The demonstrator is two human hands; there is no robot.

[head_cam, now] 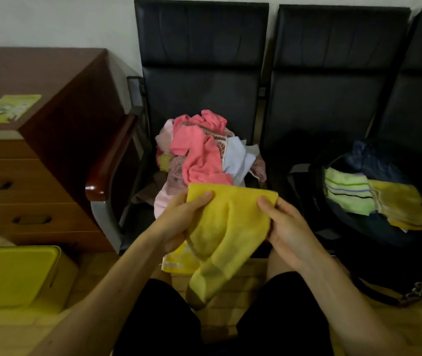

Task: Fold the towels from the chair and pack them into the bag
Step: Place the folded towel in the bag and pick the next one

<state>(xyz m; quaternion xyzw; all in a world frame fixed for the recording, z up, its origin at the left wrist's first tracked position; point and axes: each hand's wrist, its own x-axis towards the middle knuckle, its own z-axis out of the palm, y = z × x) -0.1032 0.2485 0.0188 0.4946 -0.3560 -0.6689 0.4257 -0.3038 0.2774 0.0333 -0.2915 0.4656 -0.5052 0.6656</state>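
Observation:
I hold a yellow towel [230, 227] up in front of the chair [202, 73]. My left hand [179, 222] pinches its upper left corner, thumb on top. My right hand [287, 227] grips its upper right edge. The towel's lower end hangs down between my knees. A heap of loose towels [199, 152], pink, white and patterned, lies on the chair seat behind it. To the right, an open black bag [353, 253] on the neighbouring seat holds a folded green striped towel [346, 191] and a folded yellow one [400, 201].
A wooden desk with drawers [37, 163] stands at the left, next to the chair's wooden armrest [112, 155]. A yellow lidded bin [17, 276] sits on the floor at the lower left. Another yellow cloth [179, 258] hangs off the seat's front edge.

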